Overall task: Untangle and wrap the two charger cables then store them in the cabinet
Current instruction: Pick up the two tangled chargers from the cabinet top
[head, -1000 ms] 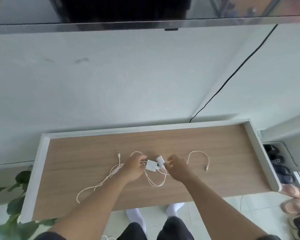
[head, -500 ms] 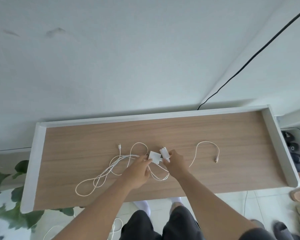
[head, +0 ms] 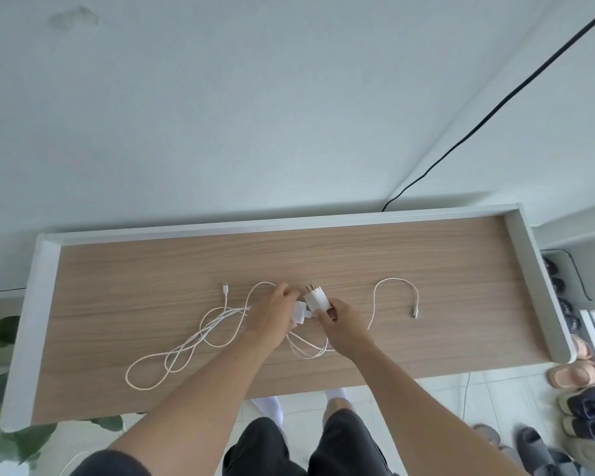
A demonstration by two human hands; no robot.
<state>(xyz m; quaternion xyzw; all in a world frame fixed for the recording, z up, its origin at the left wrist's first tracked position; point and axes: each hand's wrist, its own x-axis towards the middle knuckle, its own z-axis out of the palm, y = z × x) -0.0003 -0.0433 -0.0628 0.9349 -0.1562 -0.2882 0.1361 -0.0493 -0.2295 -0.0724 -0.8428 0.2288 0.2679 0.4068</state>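
A wood-grain cabinet top (head: 426, 255) with white raised edges carries tangled white charger cables (head: 200, 341) near its middle.

No text, label or brand can be read anywhere here

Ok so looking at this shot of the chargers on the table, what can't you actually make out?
- Head view: where the cables cross, too thin to trace.
- Cables' path under the left hand and right hand, hidden.
- Second charger plug, mostly covered by left fingers.
- The cabinet, not in view.
- Connector type, too small.
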